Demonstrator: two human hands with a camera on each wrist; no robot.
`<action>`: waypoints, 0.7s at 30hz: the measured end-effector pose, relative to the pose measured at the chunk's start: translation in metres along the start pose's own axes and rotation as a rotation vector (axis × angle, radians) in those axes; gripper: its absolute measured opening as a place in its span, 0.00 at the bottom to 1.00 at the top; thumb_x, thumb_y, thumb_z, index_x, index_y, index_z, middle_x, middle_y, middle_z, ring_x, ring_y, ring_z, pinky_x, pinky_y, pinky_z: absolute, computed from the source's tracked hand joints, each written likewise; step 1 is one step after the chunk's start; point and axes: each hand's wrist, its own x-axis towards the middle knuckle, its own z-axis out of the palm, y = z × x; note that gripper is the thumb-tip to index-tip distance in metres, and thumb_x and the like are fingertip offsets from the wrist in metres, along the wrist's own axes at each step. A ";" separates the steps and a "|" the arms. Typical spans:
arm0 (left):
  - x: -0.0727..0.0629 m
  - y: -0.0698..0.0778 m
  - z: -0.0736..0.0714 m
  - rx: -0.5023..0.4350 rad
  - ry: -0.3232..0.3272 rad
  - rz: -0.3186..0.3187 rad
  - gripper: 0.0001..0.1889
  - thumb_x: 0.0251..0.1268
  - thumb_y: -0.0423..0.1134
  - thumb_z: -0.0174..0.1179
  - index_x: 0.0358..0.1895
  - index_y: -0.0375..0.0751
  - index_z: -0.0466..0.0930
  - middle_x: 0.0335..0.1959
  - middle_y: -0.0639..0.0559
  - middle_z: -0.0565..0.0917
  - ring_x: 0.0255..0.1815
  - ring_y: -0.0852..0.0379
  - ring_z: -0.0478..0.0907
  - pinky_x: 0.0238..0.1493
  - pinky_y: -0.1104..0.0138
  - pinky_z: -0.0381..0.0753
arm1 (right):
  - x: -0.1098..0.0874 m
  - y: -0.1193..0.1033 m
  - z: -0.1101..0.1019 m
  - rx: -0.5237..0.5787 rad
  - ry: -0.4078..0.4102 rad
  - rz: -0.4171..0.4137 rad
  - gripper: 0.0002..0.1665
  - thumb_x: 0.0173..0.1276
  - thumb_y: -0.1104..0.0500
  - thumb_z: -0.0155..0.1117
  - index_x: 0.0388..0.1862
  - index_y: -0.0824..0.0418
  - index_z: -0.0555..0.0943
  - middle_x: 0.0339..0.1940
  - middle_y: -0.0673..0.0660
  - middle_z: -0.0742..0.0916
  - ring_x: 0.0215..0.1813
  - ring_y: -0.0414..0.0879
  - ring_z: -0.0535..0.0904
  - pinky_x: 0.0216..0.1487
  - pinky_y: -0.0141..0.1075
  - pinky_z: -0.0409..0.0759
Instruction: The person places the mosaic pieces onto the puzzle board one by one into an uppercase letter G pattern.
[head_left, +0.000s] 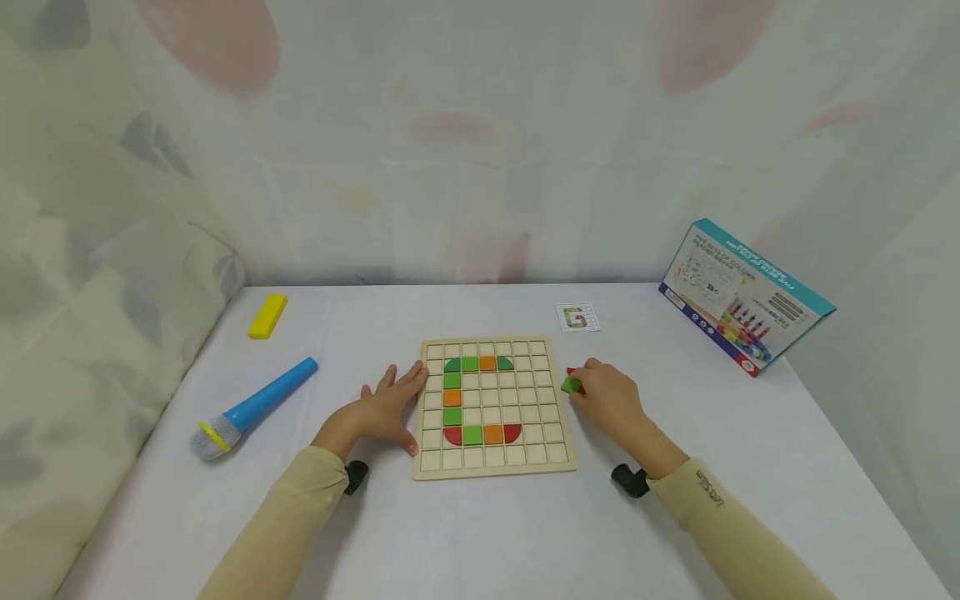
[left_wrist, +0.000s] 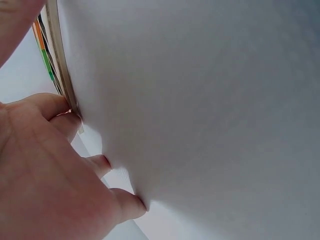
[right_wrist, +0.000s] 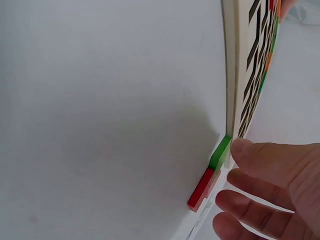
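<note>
In the head view a wooden grid board (head_left: 495, 477) lies flat, with green, orange and red tiles set in a C-like outline. My left hand (head_left: 382, 410) spreads its fingers along the board's left edge; in the left wrist view fingertips (left_wrist: 65, 105) touch that edge. Beyond the board's right edge, my right hand (head_left: 611, 400) is at a green tile (head_left: 570, 385) and red tile pieces, partly hidden under its fingers. In the right wrist view the thumb is at the green tile (right_wrist: 220, 153), beside a red tile (right_wrist: 201, 190); the fingers are slightly bent, apart from the thumb.
A small pattern card (head_left: 577, 317) lies behind the board, toward the right. A printed toy box (head_left: 742, 300) leans at the back right. On the left are a blue microphone (head_left: 270, 396) and a yellow block (head_left: 267, 317). Fabric walls stand behind and beside the white table (head_left: 480, 542).
</note>
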 end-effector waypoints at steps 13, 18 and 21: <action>0.001 -0.001 0.001 -0.008 0.003 -0.007 0.66 0.26 0.46 0.78 0.74 0.47 0.42 0.75 0.51 0.38 0.72 0.38 0.26 0.58 0.31 0.31 | 0.015 0.000 0.006 -0.048 -0.090 0.010 0.16 0.54 0.57 0.71 0.41 0.61 0.83 0.27 0.51 0.77 0.26 0.43 0.72 0.25 0.34 0.73; 0.002 -0.002 0.003 -0.004 0.007 -0.014 0.67 0.25 0.47 0.78 0.74 0.48 0.42 0.75 0.52 0.38 0.72 0.38 0.26 0.58 0.31 0.31 | 0.015 -0.002 0.007 -0.029 -0.095 0.014 0.14 0.54 0.59 0.70 0.40 0.61 0.83 0.29 0.52 0.78 0.28 0.42 0.74 0.27 0.35 0.76; 0.002 -0.002 0.002 -0.005 0.002 -0.022 0.67 0.26 0.46 0.78 0.74 0.49 0.41 0.75 0.53 0.37 0.72 0.39 0.26 0.59 0.31 0.30 | 0.015 -0.002 0.007 -0.023 -0.098 0.009 0.13 0.55 0.59 0.70 0.40 0.61 0.83 0.30 0.52 0.78 0.28 0.42 0.74 0.27 0.35 0.76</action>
